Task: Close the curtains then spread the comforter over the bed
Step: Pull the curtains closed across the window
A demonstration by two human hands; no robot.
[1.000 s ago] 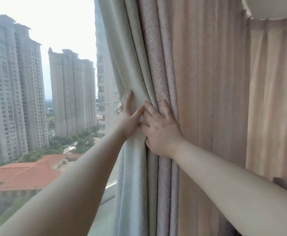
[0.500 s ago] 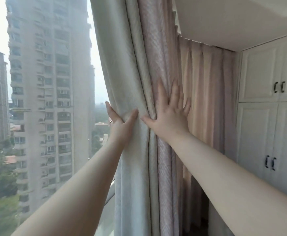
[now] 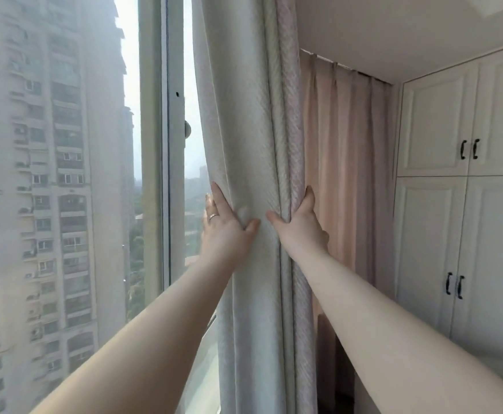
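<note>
A bunched curtain [image 3: 244, 130], pale green-grey with a pink woven side, hangs in the middle of the head view. My left hand [image 3: 226, 231], wearing a ring, grips its left edge, thumb on the front and fingers round the back. Level with it, my right hand [image 3: 302, 227] grips the bundle's right edge, thumb in front and fingers tucked behind the pink folds. The two thumbs almost meet on the cloth. More pink curtain [image 3: 342, 162] hangs further back along the rail. No bed or comforter is in view.
A window frame [image 3: 154, 144] with a round handle stands just left of the curtain, with tall apartment blocks [image 3: 50, 174] beyond the glass. White wardrobe doors [image 3: 441, 130] with black handles fill the right side.
The view has swung right, bringing the window frame and more wardrobe into sight. My right hand went from lying flat on the curtain to wrapping round its right edge.
</note>
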